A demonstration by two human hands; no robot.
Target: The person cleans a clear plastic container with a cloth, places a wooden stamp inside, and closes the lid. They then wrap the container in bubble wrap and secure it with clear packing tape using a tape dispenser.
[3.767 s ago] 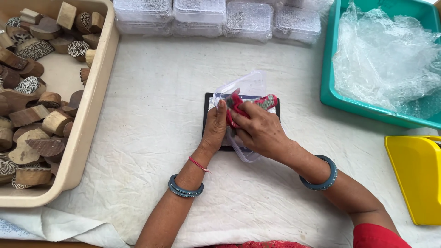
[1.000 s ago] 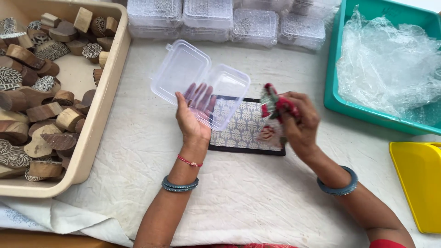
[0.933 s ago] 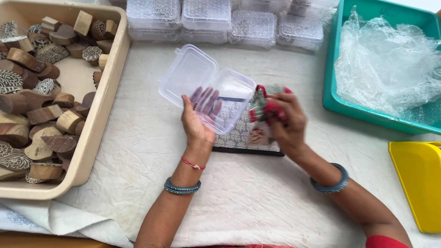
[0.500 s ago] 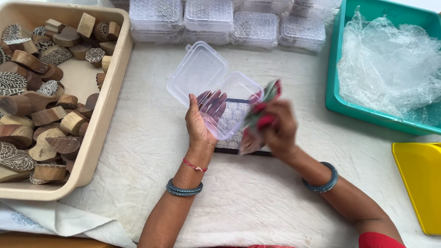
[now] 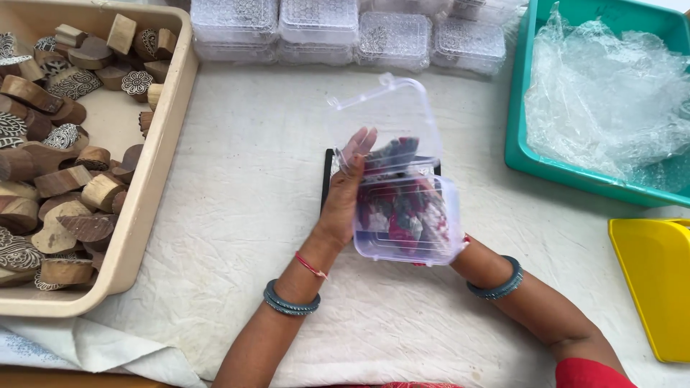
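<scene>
Left hand: the left hand (image 5: 343,194) lies flat against the left side of the box (image 5: 406,215), fingers straight and spread, steadying it rather than clasping it.
Right hand: mostly hidden behind the box; only the wrist with its bangle (image 5: 496,282) shows, so I cannot tell whether it is open or gripping.
Box: one clear hinged box, held just above the dark pad (image 5: 328,176), lid (image 5: 384,118) tipped up and away; red and dark cloth (image 5: 402,208) shows through its walls.
Doing it well: a judgement only, but keeping the base level and the cloth tucked clear of the rim should let the lid seat without pinching.
Bangles: one on each wrist, plus a red thread (image 5: 310,265) on the left.
Trays: three; beige tray (image 5: 154,179) of wooden blocks (image 5: 68,187) at left, too many to count, teal tray (image 5: 521,122) of plastic film, yellow tray (image 5: 650,287) at right.
Far boxes: about four stacks of closed boxes (image 5: 316,25) along the far edge.
</scene>
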